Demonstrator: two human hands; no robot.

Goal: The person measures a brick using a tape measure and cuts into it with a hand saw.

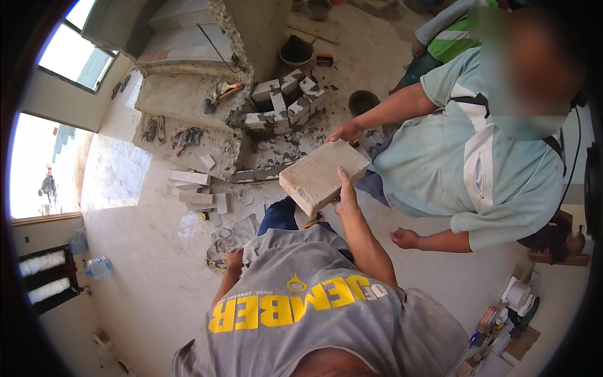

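Note:
My right hand (345, 196) is closed on the near right edge of a pale rectangular block (323, 173), thumb on top and fingers underneath. The block is held up in front of me, tilted. At its far edge a co-worker's hand (344, 132) touches it too. That person's other hand (405, 239) hangs loosely curled to the right. Down at my left side, my left hand (233, 258) is curled into a fist with nothing visible in it. Cut block pieces (196, 188) lie on the floor ahead to the left, beside a small yellow-and-black tape measure (204, 215).
Low block walls with wet mortar (279, 107) stand ahead, next to broken concrete stairs (182, 100) bearing a hammer-like tool (221, 97). Beyond are a mortar bucket (296, 51) and a dark bucket (363, 103). A crumpled plastic sheet (229, 240) lies near my legs; another person (455, 38) is behind the co-worker.

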